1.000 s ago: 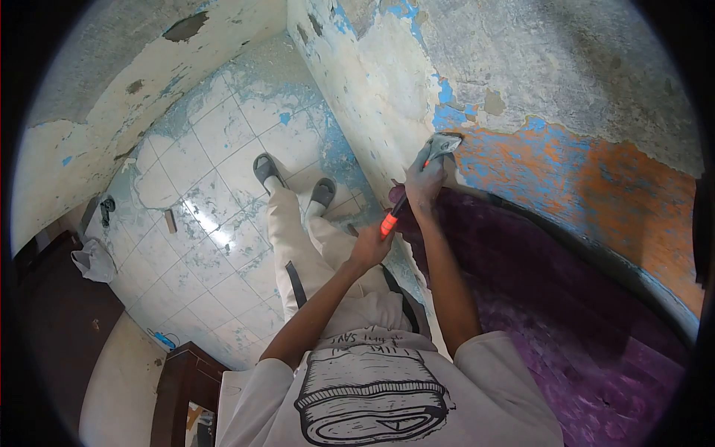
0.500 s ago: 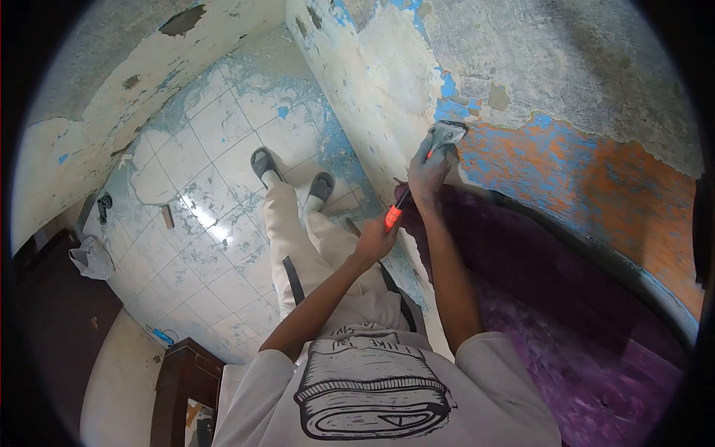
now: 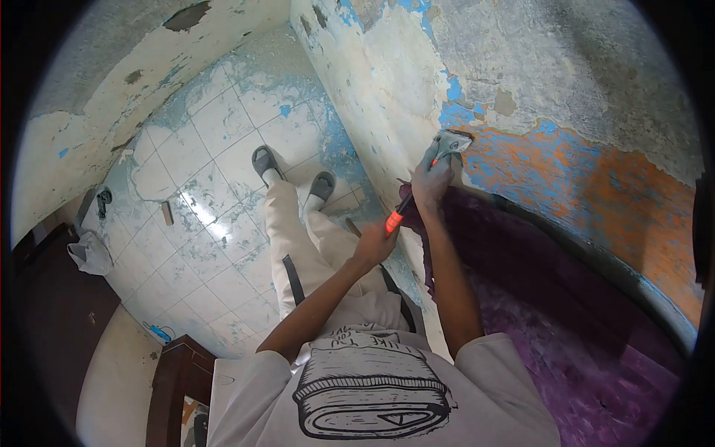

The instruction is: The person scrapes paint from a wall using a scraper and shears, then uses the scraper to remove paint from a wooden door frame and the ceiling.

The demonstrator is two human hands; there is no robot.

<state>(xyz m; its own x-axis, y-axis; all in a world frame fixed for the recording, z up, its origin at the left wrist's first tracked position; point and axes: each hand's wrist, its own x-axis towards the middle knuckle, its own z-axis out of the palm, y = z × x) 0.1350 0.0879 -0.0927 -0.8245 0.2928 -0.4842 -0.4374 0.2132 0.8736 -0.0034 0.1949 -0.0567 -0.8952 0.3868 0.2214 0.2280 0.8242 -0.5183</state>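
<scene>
Head view: scraper (image 3: 424, 179) blade pressed on the peeling blue-orange wall (image 3: 566, 164); right hand (image 3: 432, 182) clenched near the blade, left hand (image 3: 375, 244) closed around the orange handle end, above the tiled floor (image 3: 216, 194).

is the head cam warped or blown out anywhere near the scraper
Head view: strong fisheye, so the wall bows and the corners are black; glare sits on the floor tiles, not near the scraper; the right hand and left hand on it are evenly lit and fairly sharp.
</scene>
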